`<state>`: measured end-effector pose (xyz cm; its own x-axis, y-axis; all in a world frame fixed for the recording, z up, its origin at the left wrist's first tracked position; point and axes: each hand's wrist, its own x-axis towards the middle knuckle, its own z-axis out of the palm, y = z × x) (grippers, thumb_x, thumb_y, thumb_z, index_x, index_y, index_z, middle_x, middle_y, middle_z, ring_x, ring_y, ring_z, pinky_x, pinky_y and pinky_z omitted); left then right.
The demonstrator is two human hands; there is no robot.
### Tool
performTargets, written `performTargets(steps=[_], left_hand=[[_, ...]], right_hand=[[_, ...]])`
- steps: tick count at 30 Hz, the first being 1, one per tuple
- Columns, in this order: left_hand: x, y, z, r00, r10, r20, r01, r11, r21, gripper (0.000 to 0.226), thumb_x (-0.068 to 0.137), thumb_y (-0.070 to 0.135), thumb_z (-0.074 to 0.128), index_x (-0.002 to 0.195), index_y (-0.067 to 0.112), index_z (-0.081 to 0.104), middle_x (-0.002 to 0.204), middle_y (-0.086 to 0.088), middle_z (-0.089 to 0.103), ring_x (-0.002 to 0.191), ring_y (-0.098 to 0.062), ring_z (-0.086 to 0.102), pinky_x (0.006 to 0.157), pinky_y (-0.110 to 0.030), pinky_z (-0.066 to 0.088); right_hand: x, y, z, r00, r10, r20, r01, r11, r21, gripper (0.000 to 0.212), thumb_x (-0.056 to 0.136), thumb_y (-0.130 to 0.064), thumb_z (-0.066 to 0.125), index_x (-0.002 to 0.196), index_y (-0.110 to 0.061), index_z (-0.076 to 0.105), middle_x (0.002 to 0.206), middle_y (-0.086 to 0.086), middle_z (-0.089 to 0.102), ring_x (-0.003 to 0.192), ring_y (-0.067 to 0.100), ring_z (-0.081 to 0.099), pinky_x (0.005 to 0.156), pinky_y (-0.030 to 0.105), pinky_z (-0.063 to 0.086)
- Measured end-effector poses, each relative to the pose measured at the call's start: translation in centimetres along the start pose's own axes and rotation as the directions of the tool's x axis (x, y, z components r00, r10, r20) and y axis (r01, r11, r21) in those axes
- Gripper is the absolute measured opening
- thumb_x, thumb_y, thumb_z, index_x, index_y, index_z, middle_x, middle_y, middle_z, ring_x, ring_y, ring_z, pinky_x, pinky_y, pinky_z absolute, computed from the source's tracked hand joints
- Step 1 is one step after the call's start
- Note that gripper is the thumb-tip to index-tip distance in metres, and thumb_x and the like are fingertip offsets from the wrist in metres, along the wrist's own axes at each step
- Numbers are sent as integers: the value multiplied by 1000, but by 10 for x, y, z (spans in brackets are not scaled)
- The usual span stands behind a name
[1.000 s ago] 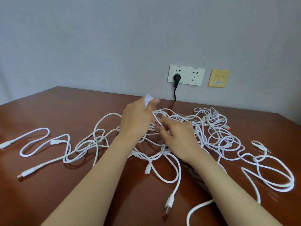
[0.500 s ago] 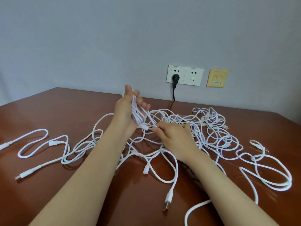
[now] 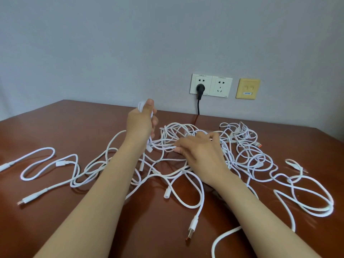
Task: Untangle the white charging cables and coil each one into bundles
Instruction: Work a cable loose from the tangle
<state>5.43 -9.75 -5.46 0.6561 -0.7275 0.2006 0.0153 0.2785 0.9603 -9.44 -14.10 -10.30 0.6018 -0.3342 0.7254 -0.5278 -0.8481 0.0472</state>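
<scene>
White charging cables [image 3: 163, 146] sprawl in one tangle across the brown wooden table [image 3: 74, 229], ends trailing left and right. Left hand [image 3: 141, 123] grips a few gathered loops raised above it; right hand [image 3: 201, 151] pinches strands in the middle. No finished bundles show, so nearly everything looks left.

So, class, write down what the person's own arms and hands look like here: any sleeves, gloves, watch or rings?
The left arm and right arm are bare down to the picture's lower edge; no sleeve shows. The left hand and right hand wear no gloves. Neither wrist carries a watch or bracelet, and no ring shows on the visible fingers; some fingers are hidden.
</scene>
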Motion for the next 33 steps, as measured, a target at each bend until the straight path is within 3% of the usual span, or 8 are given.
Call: performTargets(steps=[7, 11, 14, 19, 22, 26, 30, 33], left_hand=[[-11, -10, 13, 996, 28, 83, -48, 968, 245, 38, 98, 32, 45, 64, 15, 49, 32, 7, 43, 28, -5, 35, 38, -17, 30], [-18, -18, 23, 988, 61, 144, -123, 875, 469, 39, 96, 38, 44, 62, 21, 52, 56, 2, 53, 60, -20, 50, 64, -29, 34], [-20, -17, 26, 985, 48, 164, -133, 817, 561, 40, 97, 42, 41, 63, 23, 52, 63, 2, 55, 68, -19, 52, 66, -30, 33], [-24, -17, 26, 976, 8, 218, -131, 820, 557, 46, 98, 44, 39, 61, 16, 46, 37, 3, 50, 38, -13, 52, 58, -27, 39], [-24, -16, 25, 964, -110, 243, -27, 865, 500, 46, 97, 44, 41, 64, 14, 50, 33, 6, 46, 26, -5, 43, 44, -23, 37], [-28, -12, 25, 902, -244, 356, 133, 942, 310, 37, 98, 35, 45, 72, 10, 48, 36, 7, 34, 27, -4, 29, 33, -13, 23], [-28, -8, 23, 873, -297, 388, 196, 940, 279, 34, 98, 35, 45, 74, 11, 47, 36, 8, 31, 28, -3, 26, 31, -10, 20], [-29, -3, 21, 879, -288, 379, 216, 951, 221, 33, 98, 36, 45, 78, 10, 50, 33, 8, 34, 25, -2, 25, 30, -10, 19]], right_hand=[[4, -5, -3, 992, 27, -122, -8, 988, 152, 29, 89, -38, 44, 80, -25, 68, 72, -12, 66, 70, 12, 42, 69, 32, 18], [3, -6, -4, 991, 52, -126, -29, 984, 177, 29, 89, -39, 43, 79, -25, 67, 69, -14, 64, 65, 15, 47, 68, 32, 18], [3, -7, -4, 986, 89, -140, -62, 980, 187, 30, 90, -39, 42, 78, -26, 66, 65, -13, 62, 62, 17, 49, 67, 31, 17], [3, -9, -6, 982, 97, -160, -72, 985, 157, 28, 91, -35, 42, 75, -25, 63, 63, -13, 60, 61, 18, 49, 65, 28, 14], [4, -8, -6, 979, 144, -147, -120, 980, 158, 22, 86, -39, 44, 82, -21, 57, 65, -11, 60, 61, 19, 53, 63, 30, 12], [4, -2, -6, 978, 210, -17, -201, 956, 211, 43, 81, -60, 33, 87, -20, 48, 73, -6, 61, 73, 21, 57, 67, 32, 15], [4, 1, -7, 982, 187, 39, -191, 958, 213, 32, 84, -55, 36, 86, -23, 41, 75, -6, 59, 76, 19, 54, 70, 30, 15], [5, 2, -8, 977, 189, 98, -206, 957, 207, 33, 87, -56, 26, 89, -25, 38, 76, -6, 59, 75, 18, 52, 76, 31, 20]])
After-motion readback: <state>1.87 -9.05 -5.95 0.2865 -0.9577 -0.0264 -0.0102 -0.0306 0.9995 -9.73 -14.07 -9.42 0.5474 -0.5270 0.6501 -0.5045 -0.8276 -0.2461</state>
